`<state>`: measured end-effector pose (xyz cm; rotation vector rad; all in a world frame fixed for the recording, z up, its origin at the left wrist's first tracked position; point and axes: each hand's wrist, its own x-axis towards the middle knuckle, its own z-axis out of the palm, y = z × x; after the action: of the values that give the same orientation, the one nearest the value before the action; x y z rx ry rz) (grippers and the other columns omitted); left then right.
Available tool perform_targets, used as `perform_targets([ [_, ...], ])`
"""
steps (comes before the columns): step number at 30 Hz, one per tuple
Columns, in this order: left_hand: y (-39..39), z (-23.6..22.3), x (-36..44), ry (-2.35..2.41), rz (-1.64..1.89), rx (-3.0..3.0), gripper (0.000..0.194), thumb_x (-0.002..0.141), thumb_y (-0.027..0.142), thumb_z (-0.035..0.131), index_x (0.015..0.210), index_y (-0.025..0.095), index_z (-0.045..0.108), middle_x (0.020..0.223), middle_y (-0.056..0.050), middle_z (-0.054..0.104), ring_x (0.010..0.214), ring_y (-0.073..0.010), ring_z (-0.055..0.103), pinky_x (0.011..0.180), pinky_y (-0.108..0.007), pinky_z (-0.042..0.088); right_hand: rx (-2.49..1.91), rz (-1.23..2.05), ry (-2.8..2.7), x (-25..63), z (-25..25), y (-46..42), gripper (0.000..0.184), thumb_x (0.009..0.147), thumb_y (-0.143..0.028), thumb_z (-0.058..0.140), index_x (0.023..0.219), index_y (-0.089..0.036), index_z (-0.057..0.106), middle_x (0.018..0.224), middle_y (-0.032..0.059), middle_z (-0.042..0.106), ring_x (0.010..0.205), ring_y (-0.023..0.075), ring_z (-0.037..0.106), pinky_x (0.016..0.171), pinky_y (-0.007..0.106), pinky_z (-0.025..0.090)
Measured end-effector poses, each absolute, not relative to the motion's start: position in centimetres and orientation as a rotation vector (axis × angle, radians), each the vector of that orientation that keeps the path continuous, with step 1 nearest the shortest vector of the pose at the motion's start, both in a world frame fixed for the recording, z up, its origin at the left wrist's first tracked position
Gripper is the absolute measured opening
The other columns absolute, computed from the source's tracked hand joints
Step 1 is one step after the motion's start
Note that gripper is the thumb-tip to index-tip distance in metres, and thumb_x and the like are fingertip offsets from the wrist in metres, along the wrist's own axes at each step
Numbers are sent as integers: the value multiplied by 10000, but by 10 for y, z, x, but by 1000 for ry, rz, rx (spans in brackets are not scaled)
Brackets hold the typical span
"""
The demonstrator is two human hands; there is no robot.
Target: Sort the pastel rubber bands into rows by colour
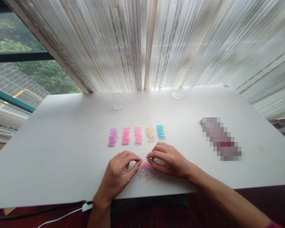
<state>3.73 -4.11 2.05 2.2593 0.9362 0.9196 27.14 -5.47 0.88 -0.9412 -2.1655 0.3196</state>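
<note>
My left hand point(120, 171) and my right hand point(167, 160) meet fingertip to fingertip over a small mixed heap of thin coloured strands point(146, 170) near the front edge of the white table point(61, 152). Both hands are pinched at the heap; what the fingers hold is too small to make out. Beyond the hands lies a row of sorted piles: purple point(113, 137), pink point(126, 136), lighter pink point(138, 135), pale yellow point(150, 133) and turquoise point(161, 132).
A small clear jar point(117, 101) and its clear lid point(177, 95) stand at the table's far edge by the striped curtain. A blurred-out flat object point(220, 138) lies at the right. Cables point(61, 212) hang below the front edge.
</note>
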Motion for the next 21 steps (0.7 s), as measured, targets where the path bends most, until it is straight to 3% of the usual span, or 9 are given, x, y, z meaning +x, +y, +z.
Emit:
perform_targets([
  [6,-35,21,27,995,959,2233,92,937,147,686,986,214,727,897,-12,694,701,-117,575,660,-238,485,-947,297,-2164,271,8,-54,113,977,-183,592,932,-194,695,767,40,677,698,161,575,653,276,471],
  [12,-15,20,11,1328,1161,2228,65,911,231,728,942,216,782,832,4,682,576,-98,473,612,-245,459,-954,293,-2183,271,9,-54,138,988,-196,573,912,-190,688,760,42,673,692,164,574,655,282,471],
  [21,-6,9,8,1426,1134,2061,134,885,337,744,926,228,810,820,5,698,581,-109,492,575,-245,442,-961,285,-2194,272,8,-54,146,992,-199,565,910,-190,686,756,40,673,693,164,575,662,284,467],
])
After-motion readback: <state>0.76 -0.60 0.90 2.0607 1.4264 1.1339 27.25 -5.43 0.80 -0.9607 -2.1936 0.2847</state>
